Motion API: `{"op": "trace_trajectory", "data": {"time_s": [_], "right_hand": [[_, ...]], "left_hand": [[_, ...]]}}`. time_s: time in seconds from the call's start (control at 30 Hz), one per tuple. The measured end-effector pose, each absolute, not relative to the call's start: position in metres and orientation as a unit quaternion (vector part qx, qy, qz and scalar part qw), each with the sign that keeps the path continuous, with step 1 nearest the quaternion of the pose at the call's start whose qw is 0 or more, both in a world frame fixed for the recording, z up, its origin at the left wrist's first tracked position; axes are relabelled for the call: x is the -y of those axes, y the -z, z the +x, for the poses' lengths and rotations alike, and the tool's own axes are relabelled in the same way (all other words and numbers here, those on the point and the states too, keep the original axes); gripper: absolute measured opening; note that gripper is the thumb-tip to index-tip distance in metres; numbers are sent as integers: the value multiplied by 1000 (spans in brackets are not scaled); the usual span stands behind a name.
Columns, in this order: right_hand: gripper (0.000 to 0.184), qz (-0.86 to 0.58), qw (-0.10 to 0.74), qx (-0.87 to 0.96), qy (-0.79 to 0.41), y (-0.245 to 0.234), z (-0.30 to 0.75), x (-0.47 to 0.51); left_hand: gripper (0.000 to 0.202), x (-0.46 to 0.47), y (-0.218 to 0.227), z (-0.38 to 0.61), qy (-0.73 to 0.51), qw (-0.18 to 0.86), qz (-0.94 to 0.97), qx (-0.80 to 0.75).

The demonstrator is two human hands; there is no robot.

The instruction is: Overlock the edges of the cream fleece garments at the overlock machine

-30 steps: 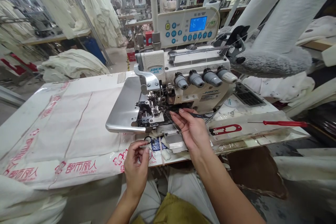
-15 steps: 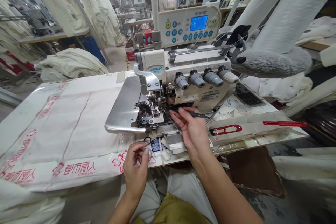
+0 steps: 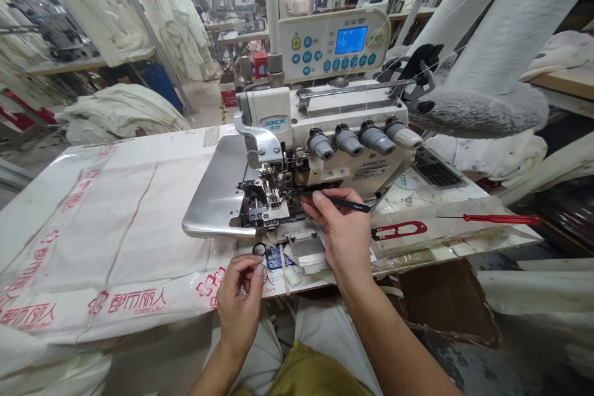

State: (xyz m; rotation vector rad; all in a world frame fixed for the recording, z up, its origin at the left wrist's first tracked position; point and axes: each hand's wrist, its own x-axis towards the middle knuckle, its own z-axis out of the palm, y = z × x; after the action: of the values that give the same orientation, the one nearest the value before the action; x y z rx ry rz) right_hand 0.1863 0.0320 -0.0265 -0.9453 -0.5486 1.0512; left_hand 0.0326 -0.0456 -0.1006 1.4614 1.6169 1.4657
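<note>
My right hand (image 3: 341,223) grips black tweezers (image 3: 348,203). Their tips reach into the open looper area of a white overlock sewing machine (image 3: 352,112), right of its needle and presser foot (image 3: 273,189). Down at the table's front edge, my left hand (image 3: 240,300) is closed, thumb and forefinger together. What they pinch, if anything, is too small to make out. Just beyond those fingertips is a black ring (image 3: 258,249), beside a blue patterned piece (image 3: 277,257). The machine's front cover (image 3: 309,250) is swung down between my hands.
Red thread snips (image 3: 400,230) and a red-handled screwdriver (image 3: 501,219) lie on the right. A metal plate (image 3: 216,198) juts left over the covered tabletop (image 3: 125,229). Large thread cones (image 3: 492,18) stand behind at right, near the lit control panel (image 3: 334,43).
The tweezers in my right hand have straightened and pushed slightly left, deeper into the machine. My left hand stays nearly in place. The view has shifted a little.
</note>
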Motion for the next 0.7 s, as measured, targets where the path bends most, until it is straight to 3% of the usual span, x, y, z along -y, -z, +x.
{"op": "trace_trajectory", "data": {"time_s": [0.7], "right_hand": [[20,-431,724,298,-450,25,188,-30]], "left_hand": [[4,45,103,32,-523,240,572,-585]]}}
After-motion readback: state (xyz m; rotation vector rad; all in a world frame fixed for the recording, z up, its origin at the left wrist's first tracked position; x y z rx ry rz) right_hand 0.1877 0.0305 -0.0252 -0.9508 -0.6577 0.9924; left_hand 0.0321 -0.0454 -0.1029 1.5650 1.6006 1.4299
